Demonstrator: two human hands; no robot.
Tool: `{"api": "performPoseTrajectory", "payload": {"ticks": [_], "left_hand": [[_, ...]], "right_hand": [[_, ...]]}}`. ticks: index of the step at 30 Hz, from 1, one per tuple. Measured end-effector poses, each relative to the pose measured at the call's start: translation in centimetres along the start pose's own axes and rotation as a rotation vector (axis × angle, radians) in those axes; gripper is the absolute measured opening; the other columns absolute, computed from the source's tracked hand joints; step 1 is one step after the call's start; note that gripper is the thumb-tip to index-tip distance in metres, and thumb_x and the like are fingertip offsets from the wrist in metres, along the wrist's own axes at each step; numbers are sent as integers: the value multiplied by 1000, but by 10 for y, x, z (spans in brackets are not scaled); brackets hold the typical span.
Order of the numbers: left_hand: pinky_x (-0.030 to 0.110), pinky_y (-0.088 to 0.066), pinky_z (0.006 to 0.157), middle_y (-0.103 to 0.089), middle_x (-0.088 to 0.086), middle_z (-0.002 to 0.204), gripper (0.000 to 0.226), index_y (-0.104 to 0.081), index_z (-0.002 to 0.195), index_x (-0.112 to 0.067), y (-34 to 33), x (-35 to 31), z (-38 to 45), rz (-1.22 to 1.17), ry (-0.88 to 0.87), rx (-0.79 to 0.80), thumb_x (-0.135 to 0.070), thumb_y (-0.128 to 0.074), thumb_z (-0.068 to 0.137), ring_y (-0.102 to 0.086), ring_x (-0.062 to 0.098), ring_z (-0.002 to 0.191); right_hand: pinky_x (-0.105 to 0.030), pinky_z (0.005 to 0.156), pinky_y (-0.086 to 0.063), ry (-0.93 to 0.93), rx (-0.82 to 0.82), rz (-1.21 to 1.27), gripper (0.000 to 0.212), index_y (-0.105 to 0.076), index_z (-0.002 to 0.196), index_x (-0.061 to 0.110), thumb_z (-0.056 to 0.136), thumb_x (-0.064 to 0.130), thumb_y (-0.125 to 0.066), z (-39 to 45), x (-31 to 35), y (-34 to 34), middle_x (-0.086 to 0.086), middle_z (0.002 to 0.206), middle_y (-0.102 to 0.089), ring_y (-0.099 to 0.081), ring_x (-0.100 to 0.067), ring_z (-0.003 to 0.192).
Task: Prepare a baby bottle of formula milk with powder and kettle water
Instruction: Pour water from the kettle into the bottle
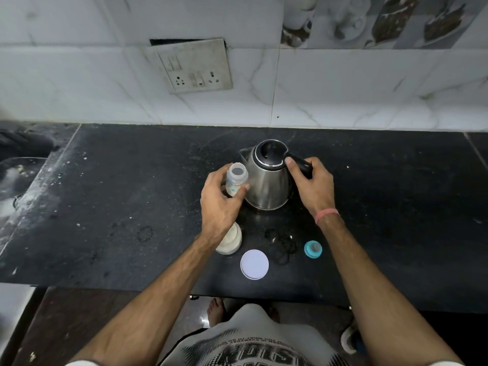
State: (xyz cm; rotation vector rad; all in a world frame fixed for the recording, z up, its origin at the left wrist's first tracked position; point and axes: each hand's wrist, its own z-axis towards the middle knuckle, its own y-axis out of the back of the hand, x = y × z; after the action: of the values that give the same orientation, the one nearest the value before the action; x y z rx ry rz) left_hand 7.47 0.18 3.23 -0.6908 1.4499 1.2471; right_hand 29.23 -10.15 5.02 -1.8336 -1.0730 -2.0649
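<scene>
Black speckled stone tabletop (105, 207). Left hand (219, 202): fingers curled round a small clear plastic baby bottle (235, 180), uncapped, at 9 o'clock of the kettle, just beside it. Squat cream-filled jar (231, 240), at 6 o'clock of the bottle, partly under the left wrist. Round white lid (254, 264), flat. Steel electric kettle (266, 178), upright, black lid shut. Right hand (311, 186): fingers gripping the kettle's black handle, at 3 o'clock. Teal bottle cap (312, 249), at 5 o'clock.
</scene>
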Motion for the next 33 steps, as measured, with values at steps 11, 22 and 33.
{"api": "performPoseTrajectory", "payload": {"ticks": [11, 22, 33], "left_hand": [[45, -61, 115, -73, -8, 149, 82, -59, 160, -19, 2, 5, 15, 49, 39, 41, -28, -100, 90, -73, 11, 133], [47, -64, 108, -76, -16, 134, 61, -72, 139, -34, -1, 15, 25, 120, -15, 121, -29, -101, 85, -76, 12, 122], [45, -64, 109, -76, -12, 135, 71, -75, 145, -29, -13, 12, 26, 193, -76, 231, -27, -105, 81, -74, 10, 123]], "right_hand": [[-25, 61, -56, -138, -94, 225, 68, -73, 71, 24, 52, 83, -100, 7, 5, -6, 11, 69, -72, -63, -3, 64], [-22, 51, -52, -40, -24, 134, 58, -72, 65, 25, 55, 70, -108, 16, 35, 54, 7, 65, -73, -64, -5, 56], [-22, 52, -54, 19, 8, -77, 68, -75, 73, 21, 53, 80, -103, 8, 56, 92, 3, 69, -78, -70, -7, 57]]}}
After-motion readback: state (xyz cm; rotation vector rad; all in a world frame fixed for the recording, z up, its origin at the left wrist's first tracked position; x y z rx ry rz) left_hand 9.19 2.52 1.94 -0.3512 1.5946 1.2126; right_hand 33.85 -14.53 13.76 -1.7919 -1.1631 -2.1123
